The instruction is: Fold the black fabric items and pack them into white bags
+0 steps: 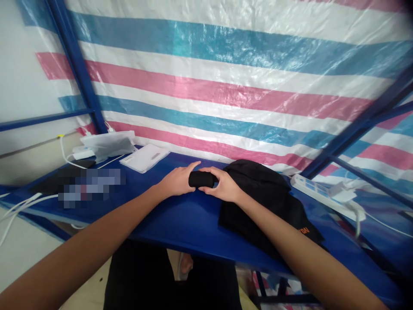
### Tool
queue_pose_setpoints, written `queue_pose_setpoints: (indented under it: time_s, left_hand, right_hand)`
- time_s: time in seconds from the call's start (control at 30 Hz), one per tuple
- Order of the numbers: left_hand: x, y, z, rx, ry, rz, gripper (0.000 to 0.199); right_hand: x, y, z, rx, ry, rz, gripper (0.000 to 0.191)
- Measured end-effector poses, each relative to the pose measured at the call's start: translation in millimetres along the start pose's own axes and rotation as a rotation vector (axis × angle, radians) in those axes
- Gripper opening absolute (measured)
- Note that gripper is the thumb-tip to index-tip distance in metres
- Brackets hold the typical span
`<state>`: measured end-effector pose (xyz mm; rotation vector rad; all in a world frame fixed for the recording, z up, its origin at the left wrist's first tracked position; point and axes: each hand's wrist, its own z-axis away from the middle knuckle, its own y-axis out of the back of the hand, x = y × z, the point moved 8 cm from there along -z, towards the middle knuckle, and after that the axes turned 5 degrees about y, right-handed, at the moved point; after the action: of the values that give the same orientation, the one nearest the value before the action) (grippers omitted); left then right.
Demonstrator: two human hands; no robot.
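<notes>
Over the smooth blue worktop (180,219), in the head view, the person's left hand (178,181) and right hand (226,185) grasp a short black cylinder (200,179) between them, one at each end, the right near crumpled black cloth (261,185) bearing orange lettering (303,230)

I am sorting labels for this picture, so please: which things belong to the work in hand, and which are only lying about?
In use:
small black cylindrical object, held between the left hand and the right hand

Lying about:
black cloth item with orange lettering
flat white rectangular item
long white plastic power strip
</notes>
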<state>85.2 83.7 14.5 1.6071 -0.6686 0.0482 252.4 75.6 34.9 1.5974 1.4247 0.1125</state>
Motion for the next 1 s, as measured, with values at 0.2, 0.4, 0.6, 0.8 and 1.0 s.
queue_pose_setpoints:
  time_s: [0.2, 0.4, 0.6, 0.8, 1.0]
  left_hand:
    - [3, -2.2, -2, 0.045, -0.060, 0.059, 0.117]
    - [-23, 11.0, -6, 0.176, -0.091, -0.080, 0.084]
    - [-106, 65.4, -3, 0.435, 0.164, -0.268, 0.042]
    - [-156, 59.6, 0, 0.197, 0.554, -0.274, 0.056]
    - [-144, 66.8, 1, 0.336, 0.507, -0.237, 0.056]
  right_hand:
    - [-9, -2, -6, 0.073, 0.043, -0.134, 0.050]
    - [26, 9, -1, 0.197, -0.263, -0.344, 0.057]
    - [58, 39, 19, 0.442, -0.444, -0.476, 0.071]
    - [82, 50, 28, 0.556, -0.471, -0.535, 0.078]
    - [80, 47, 27, 0.546, -0.467, -0.541, 0.078]
